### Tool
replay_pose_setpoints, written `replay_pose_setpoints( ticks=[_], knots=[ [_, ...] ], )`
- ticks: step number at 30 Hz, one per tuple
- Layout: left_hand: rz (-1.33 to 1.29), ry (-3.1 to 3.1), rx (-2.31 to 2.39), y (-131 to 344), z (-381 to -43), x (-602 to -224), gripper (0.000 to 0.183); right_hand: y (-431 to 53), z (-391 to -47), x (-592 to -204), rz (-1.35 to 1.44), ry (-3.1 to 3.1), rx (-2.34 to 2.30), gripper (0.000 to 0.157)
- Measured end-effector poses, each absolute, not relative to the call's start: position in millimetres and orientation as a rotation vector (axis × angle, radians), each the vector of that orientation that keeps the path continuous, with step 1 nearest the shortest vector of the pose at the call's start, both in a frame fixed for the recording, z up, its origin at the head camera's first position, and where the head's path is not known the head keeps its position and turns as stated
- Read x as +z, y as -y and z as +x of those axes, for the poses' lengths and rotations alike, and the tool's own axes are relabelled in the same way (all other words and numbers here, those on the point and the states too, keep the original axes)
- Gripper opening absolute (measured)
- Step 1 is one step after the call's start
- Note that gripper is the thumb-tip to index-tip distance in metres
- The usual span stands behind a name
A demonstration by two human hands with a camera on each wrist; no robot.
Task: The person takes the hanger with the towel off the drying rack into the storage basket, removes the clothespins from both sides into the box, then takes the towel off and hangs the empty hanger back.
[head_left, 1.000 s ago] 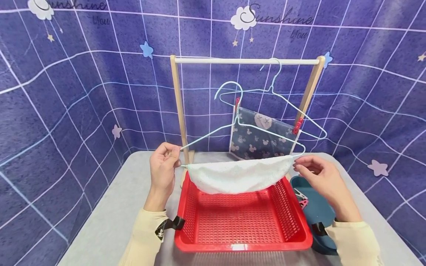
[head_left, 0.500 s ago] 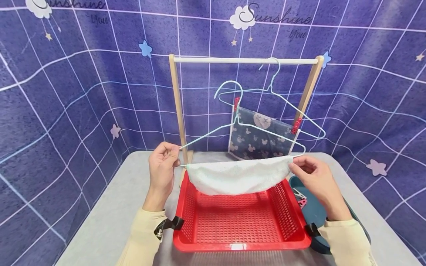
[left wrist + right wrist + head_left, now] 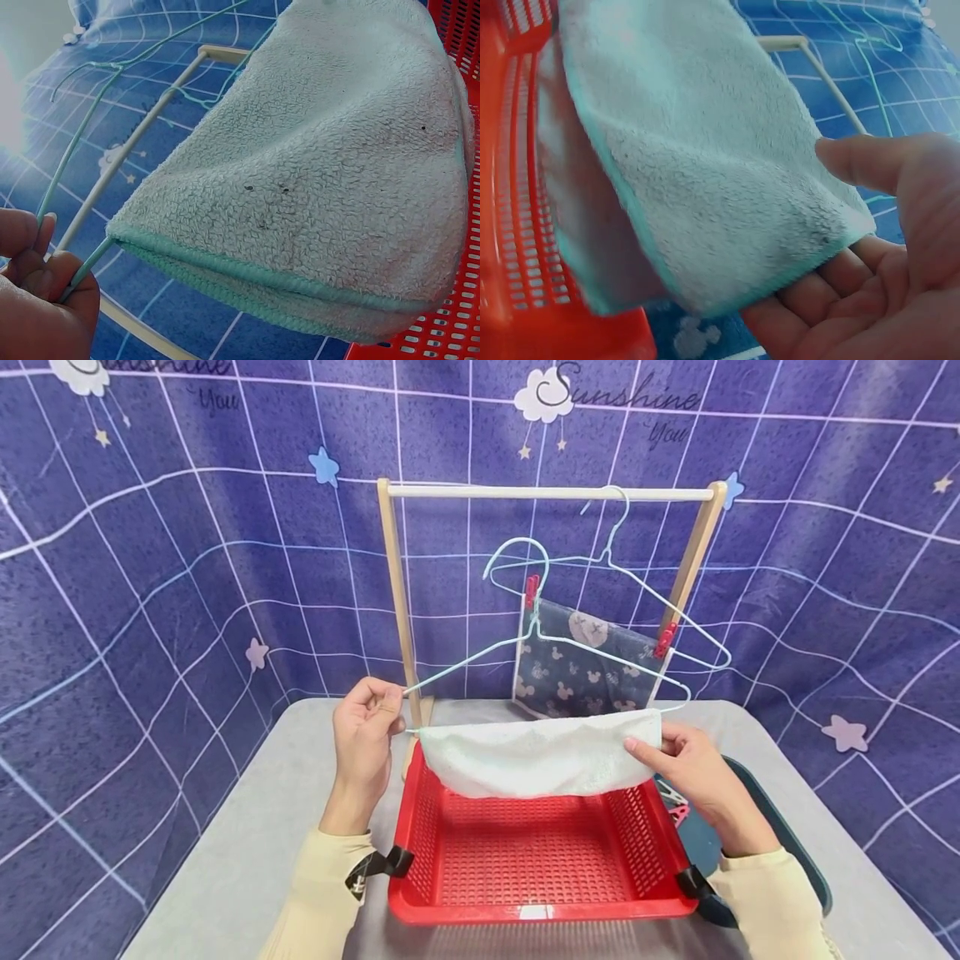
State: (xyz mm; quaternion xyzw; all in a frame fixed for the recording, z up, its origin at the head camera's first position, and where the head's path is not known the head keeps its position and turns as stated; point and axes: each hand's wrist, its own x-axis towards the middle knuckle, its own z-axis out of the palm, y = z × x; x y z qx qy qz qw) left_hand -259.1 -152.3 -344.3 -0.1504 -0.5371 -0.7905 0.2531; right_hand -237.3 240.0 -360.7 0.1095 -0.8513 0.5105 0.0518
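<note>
Head view: towel [image 3: 536, 760] draped over a hanger [image 3: 534, 631]

The towel is near the centre of the frame, folded over the hanger's bottom bar, above the red basket [image 3: 525, 860] at lower middle. Left of centre, the left hand [image 3: 363, 722] pinches the hanger's left end between thumb and fingers. Right of centre, the right hand [image 3: 693, 764] lays its thumb on the towel's front, the other fingers curled behind its right end; I cannot tell how hard they press. From the left wrist view I see the towel's two layers, edged in green, with dark specks on the upper one.

At upper middle, the rack [image 3: 487, 492] carries a second hanger [image 3: 607, 556], where a blue cloth [image 3: 577, 668] hangs by red clips [image 3: 532, 591]. At lower right, a teal tray [image 3: 697, 847] with loose pegs [image 3: 678, 814] sits beside the basket.
</note>
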Motion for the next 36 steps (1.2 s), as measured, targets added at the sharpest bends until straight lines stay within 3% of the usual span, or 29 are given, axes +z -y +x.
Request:
replay_pose_setpoints(
  ticks=[12, 16, 24, 36],
  knots=[
    [-0.429, 1.471, -2.116, 151.4, -257.9, -344.9, 0.020, -235.4, -240.1, -366.7, 0.319, 2.604, 1.653, 0.039],
    [-0.427, 1.467, -2.113, 150.7, -257.3, -344.0, 0.011, -235.1, -238.7, -367.1, 0.347, 2.619, 1.633, 0.035],
    [-0.417, 1.425, -2.107, 151.6, -258.6, -344.0, 0.018, -234.1, -239.0, -367.3, 0.401, 2.674, 1.625, 0.035],
    [-0.420, 1.393, -2.109, 152.7, -260.8, -344.4, 0.014, -234.3, -239.1, -369.8, 0.412, 2.788, 1.541, 0.041]
  ],
)
